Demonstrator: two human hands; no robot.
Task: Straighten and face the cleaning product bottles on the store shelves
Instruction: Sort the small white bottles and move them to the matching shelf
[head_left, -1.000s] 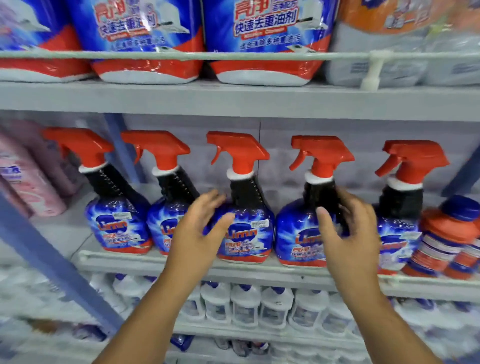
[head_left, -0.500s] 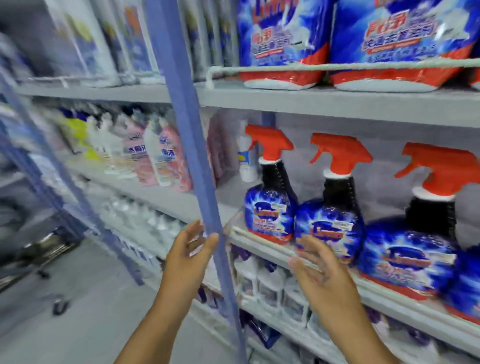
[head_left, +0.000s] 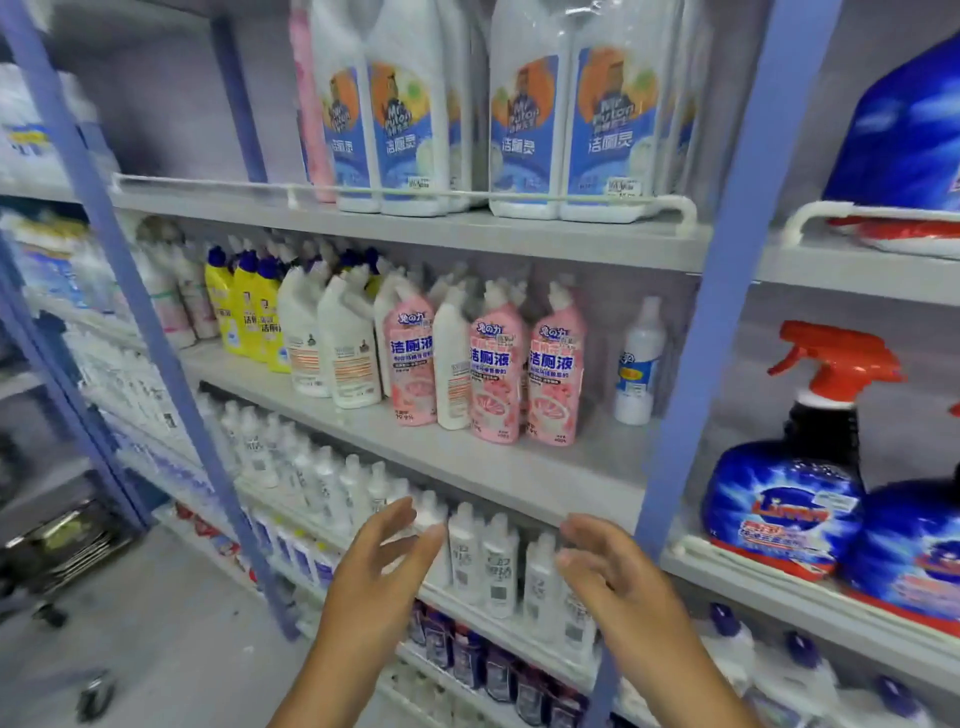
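Both empty, loosely spread: left hand (head_left: 382, 566), right hand (head_left: 610, 577) shifted before white bottles (head_left: 498, 564).

We note the tall white bottles (head_left: 524, 119) and the blue refill pouch (head_left: 904, 135) cut off by the top and right edges, the far-left shelf stock (head_left: 47, 270) too blurred to read, the small white bottles (head_left: 483, 564) partly hidden behind both hands, their labels illegible.
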